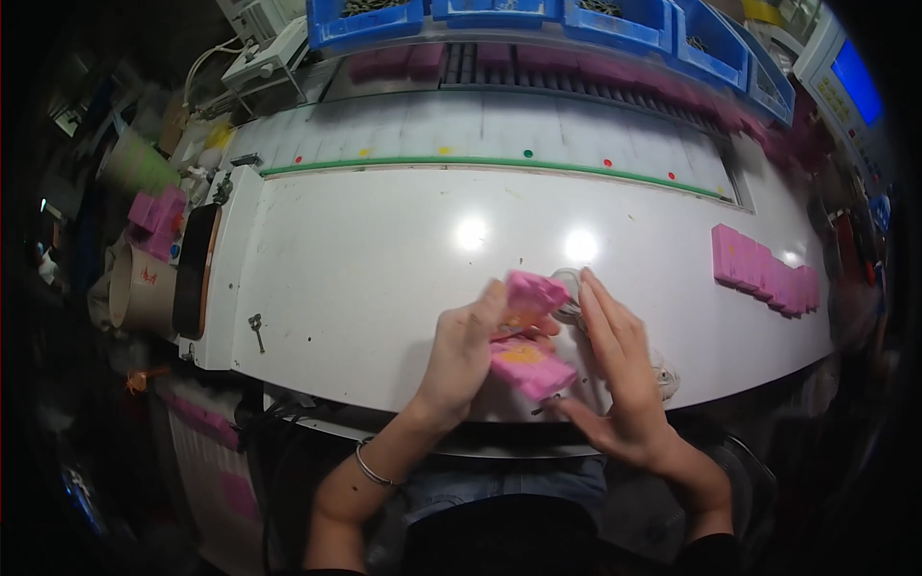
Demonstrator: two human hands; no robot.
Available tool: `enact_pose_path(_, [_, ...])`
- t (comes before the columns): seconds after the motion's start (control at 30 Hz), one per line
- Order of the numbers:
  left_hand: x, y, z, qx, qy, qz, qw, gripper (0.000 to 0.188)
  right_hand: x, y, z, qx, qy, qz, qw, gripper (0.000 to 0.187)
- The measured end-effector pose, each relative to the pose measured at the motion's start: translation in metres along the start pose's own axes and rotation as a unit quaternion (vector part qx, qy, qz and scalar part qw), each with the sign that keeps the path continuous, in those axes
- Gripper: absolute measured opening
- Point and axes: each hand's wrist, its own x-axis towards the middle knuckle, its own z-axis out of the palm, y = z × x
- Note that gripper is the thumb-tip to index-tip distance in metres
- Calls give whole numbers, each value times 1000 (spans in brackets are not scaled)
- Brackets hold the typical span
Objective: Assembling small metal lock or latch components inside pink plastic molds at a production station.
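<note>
My left hand [468,350] is closed around two pink blocks, blurred by motion. The upper pink block [536,292] tilts up between thumb and fingers. Below it, the lower pink block [534,371] shows a yellow-orange patch on its face. My right hand [622,370] stands just to the right of them, its fingers stretched out and its thumb apart, with no object visible in its grasp. By its fingertips is a pale grey, rounded thing [568,286], partly hidden and too blurred to name. Part of a whitish coiled thing [665,377] shows behind the right hand.
A row of pink blocks [759,269] stands at the right of the white table [365,259]. Blue bins [615,27] with small metal parts line the back, beyond a green-edged strip [384,163]. At left are a small metal part [256,332] and a beige bucket [144,291].
</note>
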Motion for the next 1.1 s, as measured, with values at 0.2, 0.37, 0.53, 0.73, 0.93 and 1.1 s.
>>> enact_pose_path(0.2, [-10, -28, 0, -39, -35, 58, 997, 51, 14, 8, 5, 375, 34, 83, 923, 44])
enact_pose_path(0.37, [-12, -11, 3, 28, -82, 146, 985, 36, 10, 8, 10, 410, 67, 130, 900, 29])
enact_pose_path(0.53, [-13, -5, 0, 121, -29, 194, 973, 30, 11, 6, 14, 410, 85, 130, 899, 24])
enact_pose_path(0.73, [-3, 3, -3, 175, 29, 145, 973, 41, 24, 7, 26, 412, 115, 146, 892, 31])
enact_pose_path(0.93, [-12, 14, -13, 479, 115, 294, 819, 64, 48, -11, 42, 400, 127, 157, 894, 46])
enact_pose_path(1.1, [64, 65, -75, 452, 322, 316, 770, 44, 51, -14, 47, 434, 127, 140, 881, 46])
